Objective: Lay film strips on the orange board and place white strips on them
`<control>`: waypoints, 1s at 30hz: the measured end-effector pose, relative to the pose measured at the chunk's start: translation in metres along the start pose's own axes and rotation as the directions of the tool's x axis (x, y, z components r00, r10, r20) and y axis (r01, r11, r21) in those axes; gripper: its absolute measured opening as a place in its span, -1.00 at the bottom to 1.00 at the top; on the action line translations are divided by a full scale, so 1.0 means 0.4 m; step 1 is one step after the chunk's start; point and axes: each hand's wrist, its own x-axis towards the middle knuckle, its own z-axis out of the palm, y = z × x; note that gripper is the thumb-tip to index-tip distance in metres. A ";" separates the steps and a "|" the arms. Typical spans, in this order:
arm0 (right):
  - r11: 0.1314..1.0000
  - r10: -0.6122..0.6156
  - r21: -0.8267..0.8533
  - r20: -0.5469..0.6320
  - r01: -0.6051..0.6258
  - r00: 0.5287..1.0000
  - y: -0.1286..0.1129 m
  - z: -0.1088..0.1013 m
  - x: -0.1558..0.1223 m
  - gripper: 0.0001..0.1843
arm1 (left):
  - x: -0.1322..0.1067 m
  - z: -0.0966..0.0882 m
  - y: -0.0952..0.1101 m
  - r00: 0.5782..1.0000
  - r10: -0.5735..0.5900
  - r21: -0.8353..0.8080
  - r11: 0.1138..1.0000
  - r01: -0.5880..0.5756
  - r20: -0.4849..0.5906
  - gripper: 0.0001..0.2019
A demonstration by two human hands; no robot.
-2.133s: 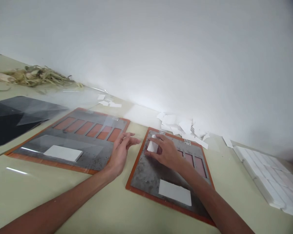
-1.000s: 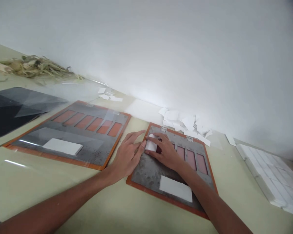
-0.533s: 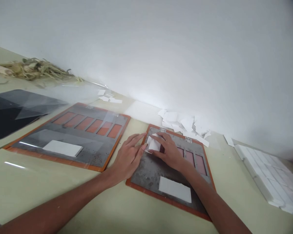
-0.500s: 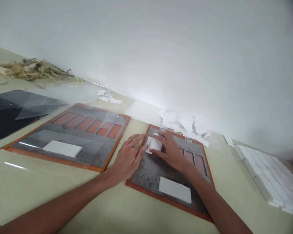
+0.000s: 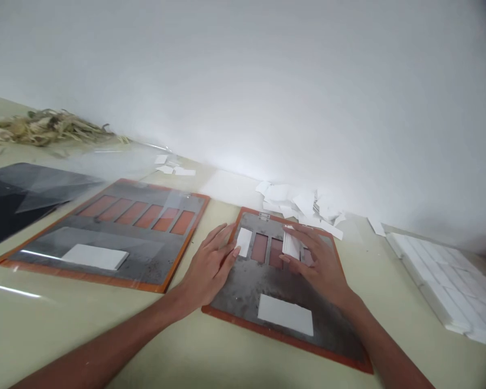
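From the head camera, the board (image 5: 247,281), grey with an orange rim, lies flat with both hands over it. The right hand (image 5: 322,265) grips a card stack (image 5: 291,244) between thumb and fingers, above the slots at the board's far side. The left hand (image 5: 210,265) is loosely open at the board's left edge, thumb tip at the white card (image 5: 244,241) in the leftmost slot; whether it presses cannot be told. The next slots (image 5: 260,247) show reddish.

The card stack should be light, thin-leaved and fairly stiff, apt to slide apart or bend at the corners; the long edges look the best hold, with a single card lifted by its edge. A white slab (image 5: 285,315) lies on the board's near part and looks like layered card too.

A second board (image 5: 154,259) lies left of the board, paper scraps (image 5: 283,200) behind it, and white blocks (image 5: 449,286) to its right.

No brand or label is readable; small pale marks (image 5: 264,216) at the board's far edge are too small to read.
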 end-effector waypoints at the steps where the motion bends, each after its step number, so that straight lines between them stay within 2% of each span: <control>1: 1.000 0.003 0.015 0.008 -0.004 1.000 0.001 0.001 -0.003 -0.44 | 0.000 0.001 0.001 1.000 0.013 0.018 1.000 -0.013 -0.006 -0.55; 6: 0.999 -0.016 0.032 0.017 0.015 1.000 0.004 0.004 -0.005 -0.41 | 0.004 -0.001 0.002 0.999 0.032 0.048 0.998 -0.034 0.037 -0.55; 10: 1.000 -0.024 0.008 0.015 0.024 1.000 0.002 0.007 -0.007 -0.41 | 0.003 -0.004 0.002 1.000 0.023 0.053 0.998 -0.023 0.013 -0.57; 12: 0.999 -0.038 -0.017 0.010 0.038 0.999 0.001 0.012 -0.006 -0.42 | 0.002 -0.003 0.001 0.998 0.046 0.082 0.995 -0.050 0.051 -0.57; 17: 0.997 -0.073 -0.010 0.055 0.073 0.996 0.002 0.042 0.021 -0.43 | 0.007 -0.003 0.003 0.995 0.076 0.120 0.989 -0.084 0.069 -0.55; 21: 0.988 -0.153 -0.012 0.144 0.156 0.978 0.001 0.079 0.055 -0.41 | 0.012 -0.005 0.004 0.983 0.053 0.110 0.991 -0.073 0.178 -0.51; 26: 0.987 -0.154 -0.022 0.209 0.162 0.966 -0.006 0.105 0.071 -0.41 | 0.013 -0.008 0.002 0.965 0.024 0.067 0.997 -0.043 0.262 -0.42; 30: 0.988 -0.141 -0.023 0.236 0.151 0.961 -0.006 0.111 0.064 -0.40 | 0.014 -0.005 0.000 0.982 0.013 0.023 1.000 -0.017 0.186 -0.41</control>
